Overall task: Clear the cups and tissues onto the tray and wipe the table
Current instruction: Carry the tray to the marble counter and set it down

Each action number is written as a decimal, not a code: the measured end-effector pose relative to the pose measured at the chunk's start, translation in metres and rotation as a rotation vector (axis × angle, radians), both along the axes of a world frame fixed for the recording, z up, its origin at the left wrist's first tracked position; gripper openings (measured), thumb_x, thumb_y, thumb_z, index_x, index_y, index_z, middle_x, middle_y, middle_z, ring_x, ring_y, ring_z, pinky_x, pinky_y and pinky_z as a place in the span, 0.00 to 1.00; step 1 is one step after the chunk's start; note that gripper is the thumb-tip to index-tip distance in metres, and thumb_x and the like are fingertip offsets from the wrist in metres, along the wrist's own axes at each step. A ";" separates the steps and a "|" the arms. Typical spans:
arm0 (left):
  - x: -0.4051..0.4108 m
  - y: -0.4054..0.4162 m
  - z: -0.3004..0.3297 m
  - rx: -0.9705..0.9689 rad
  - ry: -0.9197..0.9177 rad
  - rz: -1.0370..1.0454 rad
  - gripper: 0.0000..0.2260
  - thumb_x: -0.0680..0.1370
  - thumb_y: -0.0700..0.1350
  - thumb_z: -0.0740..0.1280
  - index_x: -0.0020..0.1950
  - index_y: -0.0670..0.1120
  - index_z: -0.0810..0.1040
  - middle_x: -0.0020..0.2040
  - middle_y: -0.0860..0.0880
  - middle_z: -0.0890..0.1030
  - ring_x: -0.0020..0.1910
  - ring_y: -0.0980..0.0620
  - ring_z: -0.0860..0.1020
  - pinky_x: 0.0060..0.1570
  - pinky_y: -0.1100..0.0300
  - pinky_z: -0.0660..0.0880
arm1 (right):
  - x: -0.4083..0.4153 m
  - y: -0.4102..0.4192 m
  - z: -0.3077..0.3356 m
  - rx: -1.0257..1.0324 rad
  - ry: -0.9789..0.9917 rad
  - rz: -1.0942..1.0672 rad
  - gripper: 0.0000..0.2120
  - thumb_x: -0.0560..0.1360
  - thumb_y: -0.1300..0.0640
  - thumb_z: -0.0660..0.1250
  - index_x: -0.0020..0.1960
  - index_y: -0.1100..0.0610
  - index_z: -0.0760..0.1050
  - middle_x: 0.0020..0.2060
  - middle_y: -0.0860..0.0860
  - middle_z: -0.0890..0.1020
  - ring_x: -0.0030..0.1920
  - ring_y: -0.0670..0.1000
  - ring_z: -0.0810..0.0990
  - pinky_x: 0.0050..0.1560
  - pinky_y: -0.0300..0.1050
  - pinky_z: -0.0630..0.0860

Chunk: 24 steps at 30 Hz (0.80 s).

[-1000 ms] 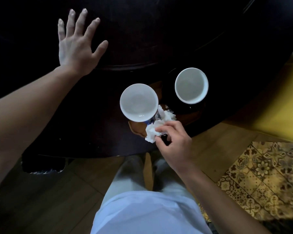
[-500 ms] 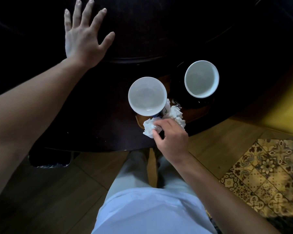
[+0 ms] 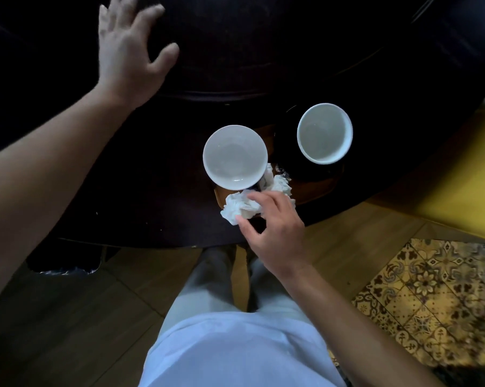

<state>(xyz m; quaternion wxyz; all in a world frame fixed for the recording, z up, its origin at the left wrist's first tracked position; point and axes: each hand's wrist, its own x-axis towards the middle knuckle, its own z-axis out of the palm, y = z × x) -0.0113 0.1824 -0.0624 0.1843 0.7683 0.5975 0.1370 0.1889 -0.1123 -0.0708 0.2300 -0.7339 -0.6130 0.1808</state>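
Two white cups stand on a brown wooden tray (image 3: 316, 188) near the front edge of the dark round table (image 3: 235, 51): a wide one (image 3: 234, 157) on the left and a taller one (image 3: 324, 133) on the right. Crumpled white tissues (image 3: 239, 206) lie on the tray just below the left cup. My right hand (image 3: 272, 227) hovers over them, thumb and fingers spread a little, fingertips touching the tissue. My left hand (image 3: 129, 51) rests flat on the table at the upper left, fingers apart.
The table's curved front edge (image 3: 152, 243) runs just in front of my legs. The floor is wood, with a patterned yellow rug (image 3: 436, 297) at the right and a yellow seat (image 3: 453, 185) beside the table. A dark object (image 3: 65, 263) sits under the table's left side.
My right hand has loosened its pinch on the tissue, which now lies on the tray. The left hand slid slightly farther up the table; the view shifted.
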 end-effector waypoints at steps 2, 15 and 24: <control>-0.006 -0.031 0.012 0.060 -0.196 0.085 0.23 0.81 0.54 0.65 0.75 0.47 0.74 0.78 0.47 0.68 0.78 0.48 0.65 0.78 0.49 0.61 | 0.012 -0.006 0.013 0.056 0.060 -0.014 0.15 0.74 0.52 0.75 0.57 0.58 0.82 0.52 0.53 0.81 0.53 0.54 0.80 0.56 0.46 0.78; 0.038 -0.271 -0.025 -0.359 -0.685 0.630 0.23 0.83 0.42 0.69 0.78 0.50 0.68 0.60 0.45 0.82 0.47 0.50 0.87 0.52 0.47 0.85 | 0.176 0.016 -0.023 -0.173 0.188 -0.344 0.30 0.79 0.51 0.70 0.78 0.55 0.64 0.62 0.51 0.76 0.55 0.47 0.79 0.54 0.45 0.81; 0.063 -0.277 -0.029 -0.430 -0.474 0.581 0.33 0.79 0.51 0.74 0.81 0.53 0.65 0.62 0.53 0.80 0.54 0.53 0.83 0.56 0.51 0.83 | 0.196 0.031 -0.040 -0.279 0.265 -0.171 0.34 0.72 0.53 0.79 0.75 0.55 0.70 0.59 0.47 0.73 0.51 0.40 0.76 0.47 0.24 0.72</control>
